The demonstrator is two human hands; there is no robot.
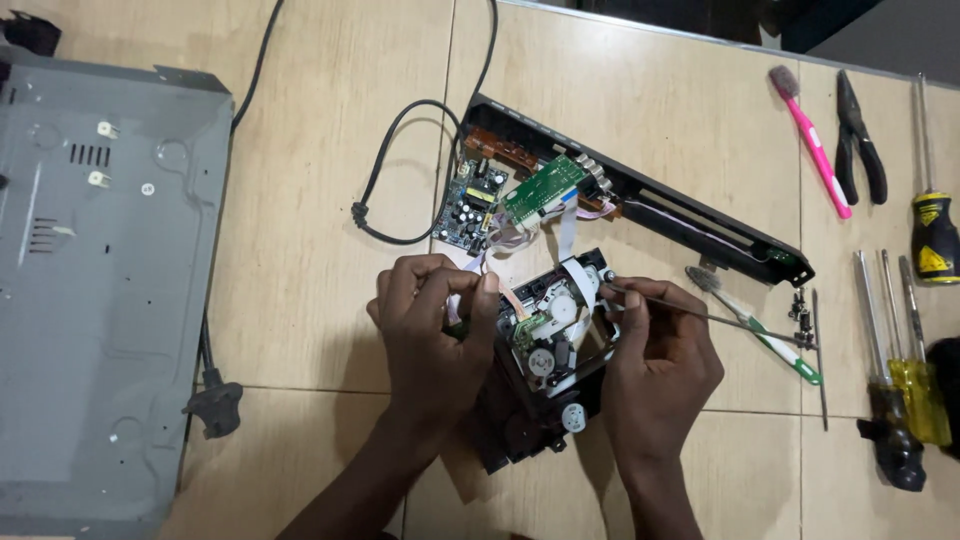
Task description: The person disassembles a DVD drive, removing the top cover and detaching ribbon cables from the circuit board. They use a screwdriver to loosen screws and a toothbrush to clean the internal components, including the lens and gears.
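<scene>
- The disc drive mechanism (555, 345) is seen at lower centre of the frame, on the tiled counter (320, 250).
- Its left edge is held by the left hand (432, 330), grip closed around it.
- A thin metal probe (700, 315) is pinched in the narrow grip of the right hand (655, 360), its tip laid on the mechanism's top.
- Green circuit boards (515, 195) and a black front panel (650, 200) are placed just above.
- A grey metal cover (100, 280) is set at far left.
- Screwdrivers (905, 350) are laid at the right edge.

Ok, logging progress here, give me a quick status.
Left hand grips drive mechanism. Right hand pinches thin metal tool at its edge. Ribbon cables attached to circuit board.
</scene>
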